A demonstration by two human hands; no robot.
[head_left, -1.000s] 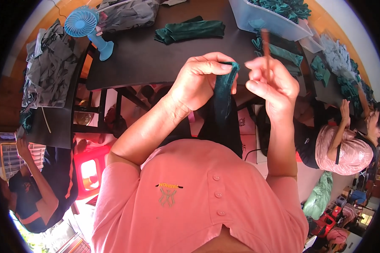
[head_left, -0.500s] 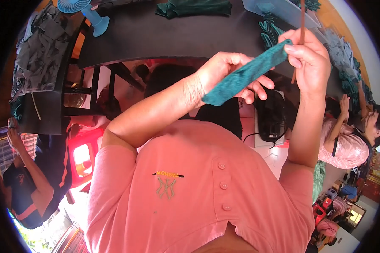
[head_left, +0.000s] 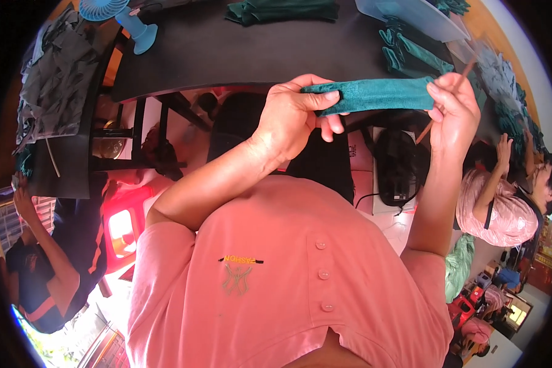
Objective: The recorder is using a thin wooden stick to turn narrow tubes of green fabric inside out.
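A flat strip of teal-green velvet is stretched nearly level between my two hands above the table's near edge. Its left end is pinched by my left hand, thumb on top and the other fingers behind, partly hidden. At the other end, my right hand grips the cloth between thumb and fingers. A thin brown stick also passes through the right hand, slanting from upper right to lower left; its middle is hidden by the hand.
On the black table lie folded green cloth and green velvet pieces, near a clear plastic bin. A blue fan stands left, beside dark cloth scraps. Co-workers sit left and right.
The strip has swung from a steep slant to nearly level. My left hand has gone from open beneath it to pinching its left end. My right hand has lowered, and the stick has tilted.
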